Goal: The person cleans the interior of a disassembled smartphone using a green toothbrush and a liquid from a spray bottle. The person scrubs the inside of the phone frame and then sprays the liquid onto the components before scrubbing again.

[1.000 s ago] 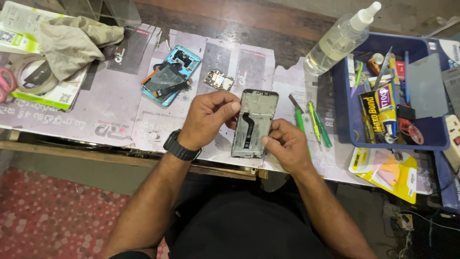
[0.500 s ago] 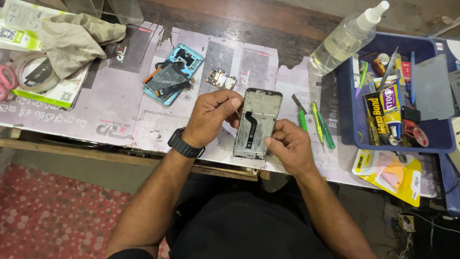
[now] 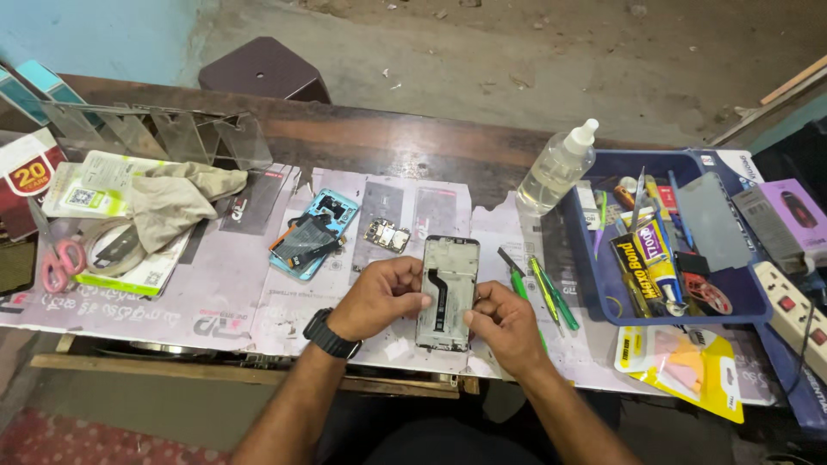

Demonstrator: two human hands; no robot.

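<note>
The opened phone frame point(image 3: 448, 293) lies on the worktop point(image 3: 215, 293), long axis running near to far. The left hand point(image 3: 383, 297) clamps its left edge, the right hand point(image 3: 504, 323) pinches its near-right corner; both equally close.

Even, soft daylight fills the view, bright enough to read small parts without strain. The pale paper covering the bench point(image 3: 215, 293) reflects it flatly, with no harsh glare. The clear bottle point(image 3: 556, 176) at 1 o'clock carries small highlights. Shadows are faint and short, pooling darkest below the bench edge at 6 o'clock. Focus is sharp in the centre; straight lines bow slightly towards 9 and 3 o'clock.
</note>
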